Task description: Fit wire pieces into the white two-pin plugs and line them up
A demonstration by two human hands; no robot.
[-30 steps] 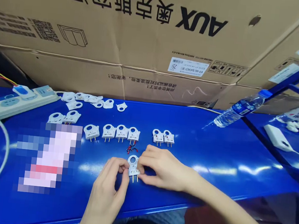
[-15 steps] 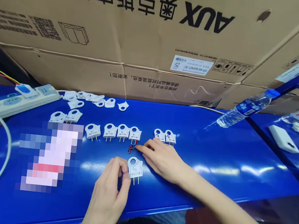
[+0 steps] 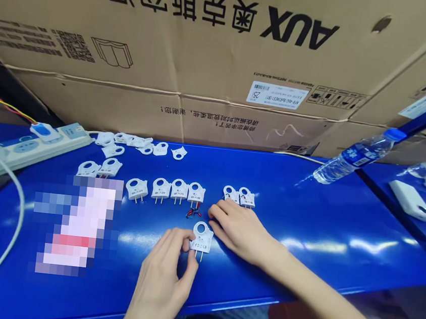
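A white plastic plug shell (image 3: 202, 238) with a round hole and two metal pins is held at its left edge between the thumb and fingers of my left hand (image 3: 167, 266). Just right of it is my right hand (image 3: 239, 228), its fingers curled and their tips partly hidden; whatever they may hold cannot be made out. A small bunch of red and black wires (image 3: 194, 212) lies left of the right fingertips, apart from them. Behind it stand white plug shells (image 3: 196, 193) of the same kind, and a pair (image 3: 247, 197) sits beyond my right hand.
More white plastic pieces (image 3: 161, 148) lie along the back left of the blue table (image 3: 289, 188). A power strip (image 3: 63, 136) and white cable (image 3: 16, 220) are at left. A water bottle (image 3: 358, 157) and white box (image 3: 410, 200) are at right. A large carton (image 3: 215, 68) stands behind.
My right fingers have drawn away from the wires, to the right. My left hand now grips the plug shell more fully and has shifted slightly right with it. The camera view has shifted a little.
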